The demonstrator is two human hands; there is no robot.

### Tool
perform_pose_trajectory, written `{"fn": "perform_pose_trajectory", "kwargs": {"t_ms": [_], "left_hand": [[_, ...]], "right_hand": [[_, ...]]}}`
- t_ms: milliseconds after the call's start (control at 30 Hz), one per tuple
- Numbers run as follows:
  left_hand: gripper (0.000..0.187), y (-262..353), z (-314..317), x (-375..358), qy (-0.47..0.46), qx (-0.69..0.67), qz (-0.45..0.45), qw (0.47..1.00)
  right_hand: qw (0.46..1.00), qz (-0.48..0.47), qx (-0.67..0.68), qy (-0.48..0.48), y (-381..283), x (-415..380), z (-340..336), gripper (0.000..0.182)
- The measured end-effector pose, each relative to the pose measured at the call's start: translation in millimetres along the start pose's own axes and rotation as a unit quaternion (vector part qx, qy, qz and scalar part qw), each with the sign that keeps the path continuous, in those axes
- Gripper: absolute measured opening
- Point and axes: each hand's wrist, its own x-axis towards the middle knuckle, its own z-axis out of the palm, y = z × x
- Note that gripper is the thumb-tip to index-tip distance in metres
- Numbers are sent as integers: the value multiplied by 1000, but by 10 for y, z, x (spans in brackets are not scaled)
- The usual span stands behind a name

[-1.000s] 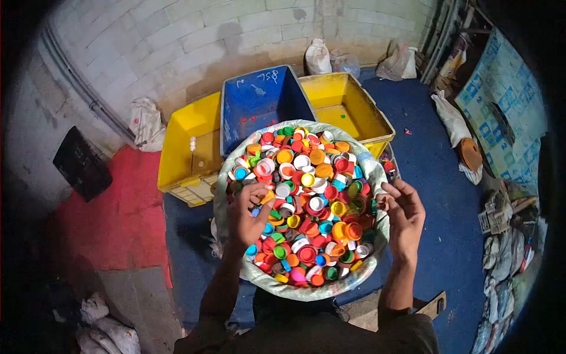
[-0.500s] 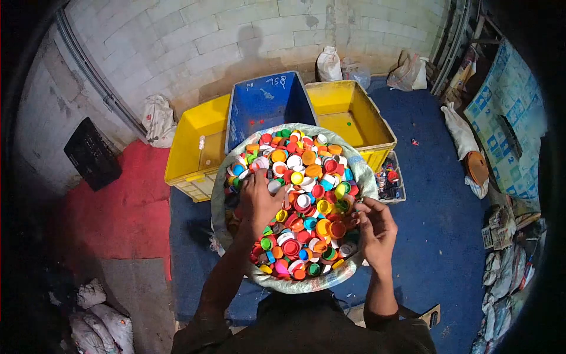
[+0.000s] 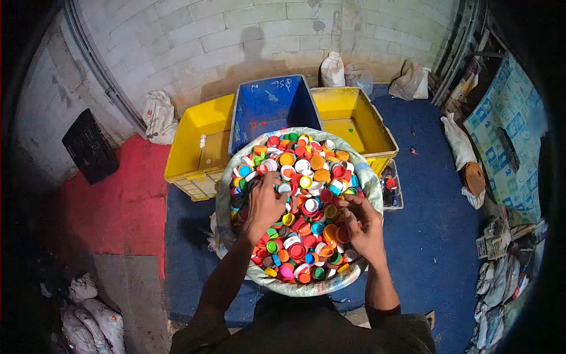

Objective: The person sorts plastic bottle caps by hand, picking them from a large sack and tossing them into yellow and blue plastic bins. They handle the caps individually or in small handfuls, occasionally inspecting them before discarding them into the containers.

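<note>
A large woven sack (image 3: 227,194) with a rolled rim stands before me, heaped with plastic bottle caps (image 3: 298,251) in red, orange, white, yellow, green and blue. On the left part of the heap, my left hand (image 3: 266,203) rests with its fingertips among the caps, thumb apart from the fingers. Just inside the sack's right rim, my right hand (image 3: 367,230) reaches over the caps, fingers bent and spread from the thumb. No cap shows clearly in either grip, though some fingertips are hidden.
Behind the sack stand a blue bin (image 3: 274,112) holding a few red caps, a left yellow bin (image 3: 197,147) with white caps and a right yellow bin (image 3: 354,118) with a green one. A small crate (image 3: 393,194) sits right, on blue carpet (image 3: 430,248). White sacks (image 3: 333,71) line the wall.
My right hand has moved left from the sack's rim onto the caps. My left hand stays at the left of the heap. The view has shifted slightly.
</note>
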Motion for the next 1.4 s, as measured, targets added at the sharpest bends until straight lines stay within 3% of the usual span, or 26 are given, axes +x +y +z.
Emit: {"fn": "perform_pose_trajectory", "kwargs": {"t_ms": [167, 400, 467, 567, 633, 667, 767, 800, 933, 1000, 1033, 1100, 1200, 1267, 1400], "left_hand": [[38, 81, -50, 16, -47, -53, -50, 996], [32, 63, -473, -108, -70, -420, -163, 890], [31, -81, -551, -239, -5, -270, -66, 961], [32, -378, -558, -476, 35, -545, -142, 826], [30, -270, -680, -536, 29, -803, -214, 555], [21, -203, -727, -551, 67, -787, -257, 557], [16, -326, -705, -688, 70, -680, -250, 685], [12, -234, -758, -688, 74, -671, -283, 681], [13, -320, -827, -759, 43, -662, -260, 701], [18, -151, -904, -762, 48, -455, -291, 840], [20, -73, -938, -749, 48, -340, -299, 890], [27, -183, -866, -795, 17, -262, -200, 944], [37, -280, -763, -848, -14, -137, -86, 987], [42, -301, -705, -858, -22, -76, -58, 995], [46, -262, -650, -888, -37, 7, -78, 996]], "right_hand": [[1000, -1, -22, -13, 51, 49, 5, 27], [965, -104, -219, -102, -32, 457, -30, 34], [953, -120, -242, -135, -84, 565, 26, 37], [932, -147, -284, -171, -129, 665, 110, 36], [911, -190, -314, -186, 125, 750, 180, 32], [906, -193, -322, -194, 151, 771, 212, 31], [897, -209, -345, -183, 199, 763, 282, 29], [895, -207, -354, -175, 186, 748, 299, 29], [919, -170, -307, -179, 245, 751, 303, 34], [928, -147, -283, -191, 133, 732, 243, 38], [950, -101, -227, -188, 4, 706, 202, 39], [977, -4, -112, -181, -157, 614, 134, 41], [986, 69, 123, -89, -58, 476, 6, 44], [949, 118, 293, -20, -35, 343, -35, 39], [841, 153, 520, -11, -13, 128, -101, 33]]}}
